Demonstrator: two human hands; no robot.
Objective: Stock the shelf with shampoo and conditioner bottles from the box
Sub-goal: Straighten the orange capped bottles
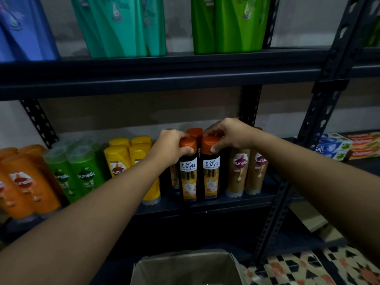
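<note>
I am placing: my left hand (174, 146) and right hand (226, 134) each grip the orange cap of a Safi Shayla bottle (189, 175) (211, 173) near the shelf's front edge (205, 204). Next, I judge, both let go and reach to the box (185, 266).

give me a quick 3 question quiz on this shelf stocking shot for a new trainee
1. True or false: both hands grip orange caps of black bottles.
2. Which bottles stand just right of the black bottles? A) gold B) blue C) teal
3. Fill in: the cardboard box sits ___ the shelf.

Key:
1. True: the left hand and right hand each grip a cap on the black bottles.
2. A, the gold bottles.
3. Below; the cardboard box is under the shelf.
</note>
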